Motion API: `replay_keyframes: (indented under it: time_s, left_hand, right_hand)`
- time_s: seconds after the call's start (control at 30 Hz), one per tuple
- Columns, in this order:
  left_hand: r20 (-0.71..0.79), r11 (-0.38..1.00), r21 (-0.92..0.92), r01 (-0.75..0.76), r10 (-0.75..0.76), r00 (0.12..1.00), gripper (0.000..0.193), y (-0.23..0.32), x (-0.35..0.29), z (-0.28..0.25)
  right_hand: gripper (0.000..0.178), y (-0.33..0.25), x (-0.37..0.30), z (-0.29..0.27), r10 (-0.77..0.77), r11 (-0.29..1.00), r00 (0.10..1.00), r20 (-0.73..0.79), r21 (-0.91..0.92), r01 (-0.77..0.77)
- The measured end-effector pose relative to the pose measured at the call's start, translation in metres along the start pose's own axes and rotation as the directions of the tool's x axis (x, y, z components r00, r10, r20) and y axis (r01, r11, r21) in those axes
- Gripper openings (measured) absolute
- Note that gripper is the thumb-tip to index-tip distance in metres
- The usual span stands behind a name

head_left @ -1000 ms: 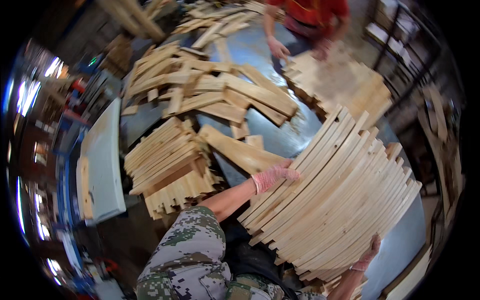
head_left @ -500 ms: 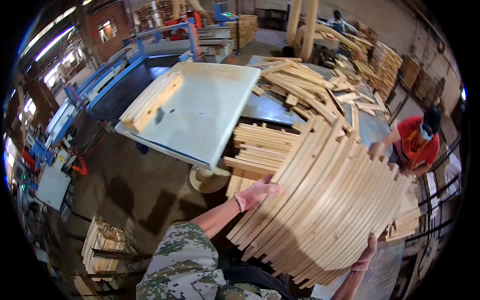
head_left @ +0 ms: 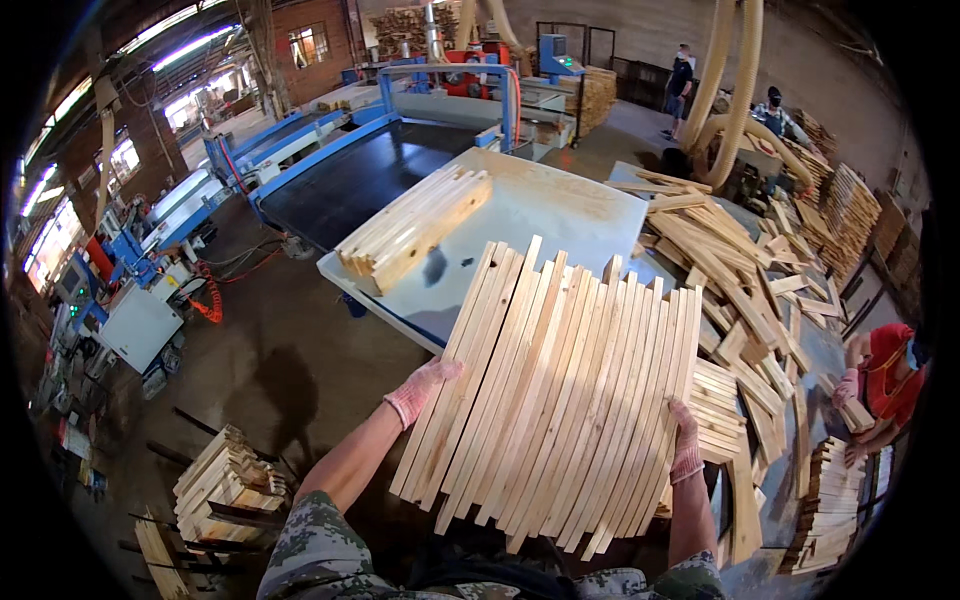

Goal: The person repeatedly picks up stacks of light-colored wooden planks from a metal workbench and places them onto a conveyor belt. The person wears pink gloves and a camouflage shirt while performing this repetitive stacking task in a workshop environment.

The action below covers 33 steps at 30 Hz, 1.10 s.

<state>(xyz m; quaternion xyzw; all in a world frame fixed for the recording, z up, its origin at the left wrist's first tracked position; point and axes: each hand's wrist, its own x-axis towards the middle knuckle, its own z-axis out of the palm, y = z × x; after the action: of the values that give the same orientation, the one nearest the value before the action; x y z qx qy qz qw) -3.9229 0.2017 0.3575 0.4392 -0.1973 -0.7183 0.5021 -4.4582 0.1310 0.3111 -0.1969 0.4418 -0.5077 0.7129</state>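
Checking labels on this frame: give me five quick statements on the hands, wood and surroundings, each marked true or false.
1. The left hand holds the left edge of the row of wooden strips. True.
2. The right hand is well clear of the strips. False: it is on their right edge.
3. A smaller wood bundle lies on the pale tabletop. True.
4. The near ends of the held strips line up in one even edge. False: they are staggered, some sticking out past others.
5. A co-worker in a red top is at the right side of the view. True.
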Motion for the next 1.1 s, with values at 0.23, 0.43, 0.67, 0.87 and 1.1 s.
replay_keyframes:
  time_s: [0.23, 0.43, 0.67, 0.87, 1.1]
  left_hand:
    - [0.003, 0.969, 0.183, 0.164, -0.167, 0.986, 0.075, 0.074, 0.123, -0.079]
    - [-0.123, 0.861, 0.476, 0.183, -0.141, 0.982, 0.091, 0.157, 0.241, -0.104]
    - [0.024, -0.104, 0.995, -0.003, 0.208, 0.978, 0.087, 0.302, 0.314, -0.078]
    - [-0.154, -0.176, 0.931, 0.320, 0.607, 0.780, 0.097, 0.386, 0.315, -0.267]
    - [-0.242, -0.049, 0.952, 0.301, 0.483, 0.842, 0.096, 0.459, 0.341, -0.395]
  right_hand:
    - [0.014, 0.063, 0.146, 0.017, -0.083, 0.996, 0.977, 0.199, -0.016, 0.088]
    - [0.016, 0.063, 0.202, 0.083, -0.226, 0.966, 0.961, 0.161, -0.087, 0.242]
    - [0.003, 0.056, 0.283, 0.168, -0.109, 0.994, 0.990, -0.093, 0.019, 0.111]
    - [0.007, 0.084, 0.345, 0.181, -0.164, 0.986, 0.977, -0.133, -0.004, 0.165]
    - [0.010, 0.139, 0.354, 0.315, -0.207, 0.978, 0.958, -0.197, -0.080, 0.195]
